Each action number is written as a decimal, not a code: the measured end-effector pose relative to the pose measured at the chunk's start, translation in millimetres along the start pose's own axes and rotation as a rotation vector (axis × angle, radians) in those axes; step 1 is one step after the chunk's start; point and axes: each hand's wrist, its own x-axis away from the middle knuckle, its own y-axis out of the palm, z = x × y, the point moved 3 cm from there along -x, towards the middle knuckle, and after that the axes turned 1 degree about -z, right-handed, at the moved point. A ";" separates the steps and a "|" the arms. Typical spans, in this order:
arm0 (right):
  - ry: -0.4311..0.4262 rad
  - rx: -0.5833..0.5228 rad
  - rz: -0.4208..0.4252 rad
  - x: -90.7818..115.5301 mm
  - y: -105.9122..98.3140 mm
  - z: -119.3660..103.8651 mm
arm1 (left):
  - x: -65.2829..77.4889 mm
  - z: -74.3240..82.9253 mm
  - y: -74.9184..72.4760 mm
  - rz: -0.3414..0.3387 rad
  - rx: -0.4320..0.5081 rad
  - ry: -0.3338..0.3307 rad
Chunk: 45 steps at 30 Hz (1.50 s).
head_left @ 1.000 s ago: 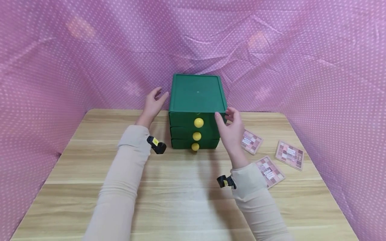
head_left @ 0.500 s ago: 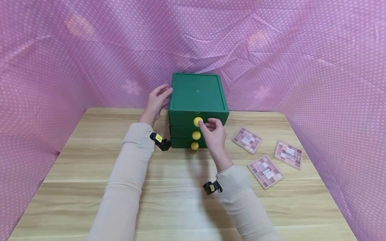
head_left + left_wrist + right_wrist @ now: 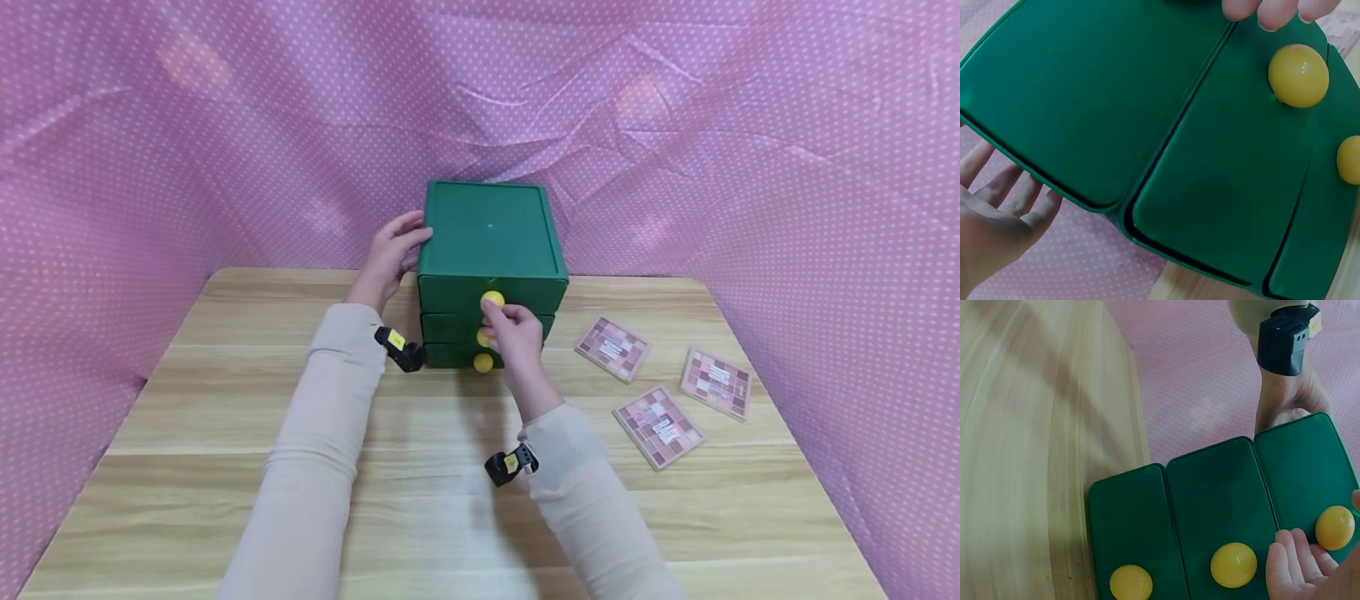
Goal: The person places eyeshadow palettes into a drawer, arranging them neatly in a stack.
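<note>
A green cabinet (image 3: 491, 233) with three stacked drawers stands at the table's back, all drawers closed. Each drawer front has a round yellow knob. Thumb and fingers of my right hand (image 3: 519, 340) are at the top knob (image 3: 492, 297), pinching it from both sides; in the right wrist view the fingertips lie against this knob (image 3: 1335, 528). The middle knob (image 3: 1234, 565) is just below that hand. My left hand (image 3: 386, 260) rests against the cabinet's left side, thumb at the top edge. The left wrist view shows the fingers of this hand (image 3: 1004, 228) spread along the side.
Three flat pink eyeshadow palettes lie right of the cabinet: one nearest it (image 3: 613, 348), one at the far right (image 3: 716, 383) and one in front (image 3: 658, 427). Pink dotted cloth (image 3: 300, 125) hangs behind and beside the wooden table (image 3: 420, 500).
My right hand has moved left from the cabinet's right front corner to the top knob and taken hold of it. My left hand has moved right, onto the cabinet's side.
</note>
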 end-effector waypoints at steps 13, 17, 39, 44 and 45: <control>0.116 -0.126 -0.008 -5.2 2.6 2.6 | -2.5 -3.6 -2.9 -0.043 -0.011 -0.025; 0.185 -0.201 -0.005 -4.7 2.1 1.7 | -1.8 -3.0 -2.8 -0.049 -0.011 -0.024; 0.279 -0.358 -0.054 2.6 -3.5 7.9 | 0.7 -3.7 -7.6 -0.091 -0.023 -0.030; 0.268 -0.338 -0.073 10.5 -6.8 7.6 | 1.4 -3.1 -6.9 -0.099 -0.017 -0.032; 0.267 -0.338 -0.076 12.0 -7.3 7.6 | 1.4 -2.9 -6.7 -0.100 -0.018 -0.032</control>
